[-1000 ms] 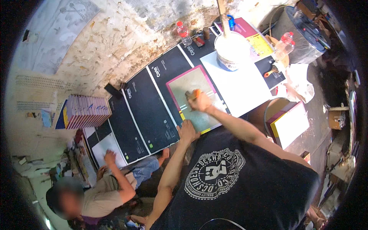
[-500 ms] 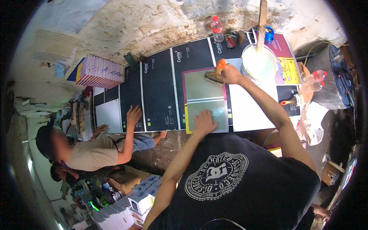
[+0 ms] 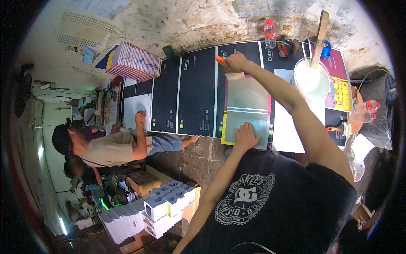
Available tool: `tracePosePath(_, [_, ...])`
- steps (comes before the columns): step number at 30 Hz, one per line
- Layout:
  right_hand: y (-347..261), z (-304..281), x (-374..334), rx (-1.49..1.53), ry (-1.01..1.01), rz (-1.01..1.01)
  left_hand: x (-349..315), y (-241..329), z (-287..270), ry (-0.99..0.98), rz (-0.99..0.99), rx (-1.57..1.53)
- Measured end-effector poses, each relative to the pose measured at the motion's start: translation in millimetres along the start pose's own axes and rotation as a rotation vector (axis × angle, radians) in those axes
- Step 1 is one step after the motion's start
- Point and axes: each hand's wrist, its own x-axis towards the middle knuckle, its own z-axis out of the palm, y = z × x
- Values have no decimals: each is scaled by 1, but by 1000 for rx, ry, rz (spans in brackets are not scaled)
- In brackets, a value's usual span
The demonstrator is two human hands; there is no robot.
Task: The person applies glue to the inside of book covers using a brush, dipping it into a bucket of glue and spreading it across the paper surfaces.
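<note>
My right hand (image 3: pixel 237 62) is closed round a wide paint brush with an orange handle (image 3: pixel 220 59). Its pale bristles (image 3: pixel 235 76) are at the far edge of a grey-green panelled sheet (image 3: pixel 247 95) with maroon and yellow borders. Two white lines cross the middle of this shiny sheet. On its near part my left hand (image 3: pixel 246 136) lies with fingers spread, holding nothing. A white bucket (image 3: pixel 296 84) of pale, milky stuff stands to the right, with a wooden stick (image 3: pixel 320 36) upright in it. Between the bucket and the panelled sheet lies a white sheet (image 3: pixel 292 131).
Black printed boards (image 3: pixel 196 97) cover the table. Bottles (image 3: pixel 270 36) and a second brush (image 3: pixel 338 128) lie around the bucket. A book stack (image 3: pixel 133 63) stands far left. A co-worker in a tan shirt (image 3: pixel 112 148) has a hand (image 3: pixel 140 117) over another white sheet. White boxes (image 3: pixel 163 207) are behind.
My right hand has carried the brush left to the sheet's far left corner. My left hand stays on the near panel. The co-worker's hand has shifted onto the white sheet. The whole view has swung.
</note>
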Motion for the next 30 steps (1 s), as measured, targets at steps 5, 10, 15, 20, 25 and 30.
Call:
tracePosePath(5, [-45, -53, -48, 443, 416, 188, 44, -71, -12, 251, -207, -199])
tracePosePath(10, [-75, -84, -190, 659, 847, 195, 102, -137, -46, 293, -398, -315])
tracePosePath(15, [-81, -70, -293, 756, 1098, 630, 124, -169, -62, 60, -349, -340])
tracePosePath(20, [-98, -22, -304, 739, 1217, 822, 137, -261, -62, 87, -307, -457])
tracePosePath(25, [-144, -8, -290, 779, 1207, 788, 122, -405, -60, 190, -374, -596])
tracePosePath(30, [-162, -2, -318, 732, 1313, 860, 105, -514, -99, 25, -488, -478])
